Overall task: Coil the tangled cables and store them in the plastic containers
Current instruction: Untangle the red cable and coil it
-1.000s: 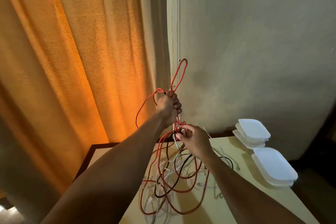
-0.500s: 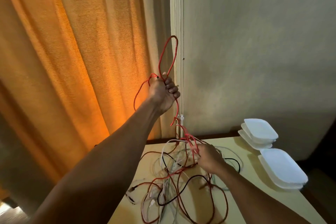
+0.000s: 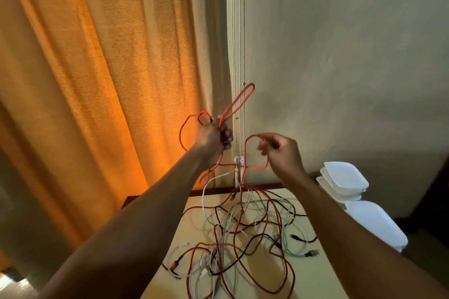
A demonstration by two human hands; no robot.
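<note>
Head view, looking down over both forearms; the left hand [image 3: 213,138] is up and fisted tight round the red cable [image 3: 239,102], fingers curled over several strands of it; a long narrow loop stands up above that fist, and a rounder loop spills out on its outer side, towards the orange curtain [image 3: 97,80]. The right hand [image 3: 283,153] is level with the left and just beside it, the two apart; it is blurred, so the grip is hard to read, but the curled fingertips seem to pinch the same red cable where it arches over and drops in a loop below the knuckles. Between the two hands hang the pale blind cords [image 3: 237,56], running straight up the grey wall [image 3: 340,56] behind.

Below both hands the red cable runs down into the tangle of cables [image 3: 243,233]; red, white, black and pale green strands cross over one another there, lying loose on the beige table [image 3: 313,274] between the forearms, with a few plug ends poking out at the edges.

Out past the right forearm sit the plastic containers; one white stack [image 3: 345,179] lies further off, by the wall, and a second stack [image 3: 374,223] lies nearer, just beside the right arm; no cable shows in either.
</note>
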